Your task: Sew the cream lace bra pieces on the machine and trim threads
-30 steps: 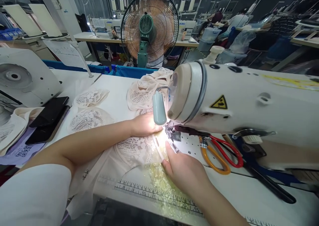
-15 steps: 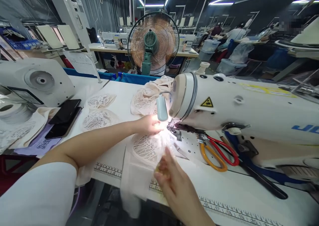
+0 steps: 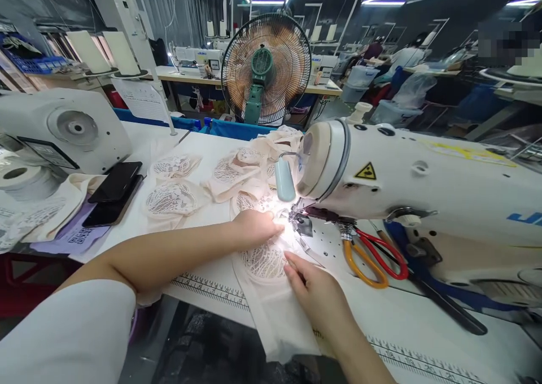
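A beige lace-and-fabric garment piece [image 3: 265, 265] lies at the lit sewing point of a white, rounded sewing machine [image 3: 393, 172], apparently partway sewn with its nearer length left, the right hand [image 3: 317, 288] pinching its edge, the left hand [image 3: 256, 229] upon it (grip indeterminable), any stitching too brightly lit to verify.

L hand [image 3: 256, 227] & R hand [image 3: 317, 288] on lace fabric [image 3: 263, 261] nr sewing mach. [image 3: 389, 161]

Lace fabric [image 3: 263, 262] partly behind left fingers [image 3: 272, 227]
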Demonstrator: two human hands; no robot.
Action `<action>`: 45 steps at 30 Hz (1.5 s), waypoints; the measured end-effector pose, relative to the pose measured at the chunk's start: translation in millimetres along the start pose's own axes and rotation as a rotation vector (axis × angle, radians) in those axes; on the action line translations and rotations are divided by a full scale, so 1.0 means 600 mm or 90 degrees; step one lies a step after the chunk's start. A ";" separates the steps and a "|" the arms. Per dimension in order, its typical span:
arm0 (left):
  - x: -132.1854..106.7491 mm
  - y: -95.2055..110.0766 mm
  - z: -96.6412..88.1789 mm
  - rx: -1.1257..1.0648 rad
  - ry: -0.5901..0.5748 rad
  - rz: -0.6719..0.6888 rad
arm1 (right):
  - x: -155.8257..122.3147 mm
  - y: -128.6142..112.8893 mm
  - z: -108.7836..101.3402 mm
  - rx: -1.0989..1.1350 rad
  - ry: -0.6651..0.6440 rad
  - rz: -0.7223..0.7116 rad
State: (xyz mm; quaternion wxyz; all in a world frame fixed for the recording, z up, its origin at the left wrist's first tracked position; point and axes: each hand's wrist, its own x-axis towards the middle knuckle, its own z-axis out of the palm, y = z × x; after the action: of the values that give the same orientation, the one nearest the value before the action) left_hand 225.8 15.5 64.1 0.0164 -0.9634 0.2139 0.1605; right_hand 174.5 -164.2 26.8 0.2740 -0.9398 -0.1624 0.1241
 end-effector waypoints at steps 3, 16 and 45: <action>0.010 0.005 -0.004 -0.027 -0.022 -0.015 | 0.003 -0.003 -0.003 -0.031 -0.026 0.019; 0.032 0.009 -0.020 -0.003 -0.029 0.008 | 0.026 0.005 -0.024 -0.098 -0.018 0.007; -0.011 -0.005 0.000 -0.112 0.216 0.012 | 0.022 0.000 -0.047 -0.313 -0.077 -0.045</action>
State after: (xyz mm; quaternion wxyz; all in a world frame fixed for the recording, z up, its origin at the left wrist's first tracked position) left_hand 221.3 20.7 66.1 -0.1059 -0.9723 0.2080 0.0143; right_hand 195.4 -172.7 47.8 0.0308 -0.9628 -0.2366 0.1270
